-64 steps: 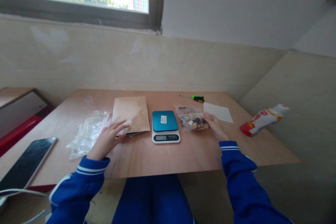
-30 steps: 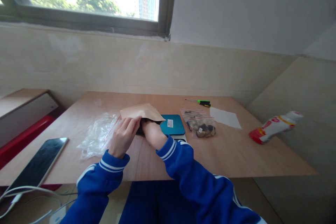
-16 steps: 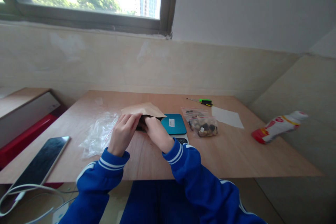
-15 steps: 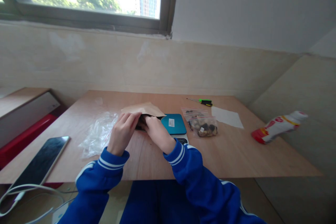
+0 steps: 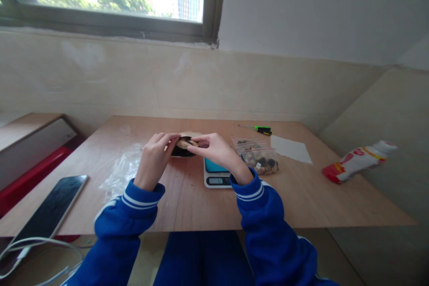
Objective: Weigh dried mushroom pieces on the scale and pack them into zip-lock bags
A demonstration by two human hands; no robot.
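Both my hands hold a brown paper bag [image 5: 185, 144] by its mouth above the wooden table [image 5: 187, 196]. My left hand [image 5: 154, 161] pinches the left edge and my right hand [image 5: 219, 152] pinches the right edge, so the opening gapes dark toward me. The bag is seen end-on and most of it is hidden behind my fingers. Just right of the bag, a small digital scale [image 5: 216, 177] with a teal top lies partly under my right wrist. A clear zip bag of dark and tan pieces [image 5: 259, 159] lies to the right of the scale.
Crumpled clear plastic bags [image 5: 120, 172] lie left of my hands. A phone or tablet [image 5: 47, 212] with a white cable sits at the left table edge. A green-handled screwdriver [image 5: 259, 130], a white paper [image 5: 291, 149] and a tipped white-and-red bottle [image 5: 358, 159] are at the right.
My right hand left the zip bag and came to the paper bag. Both hands lifted the bag off the table and spread its mouth wider.
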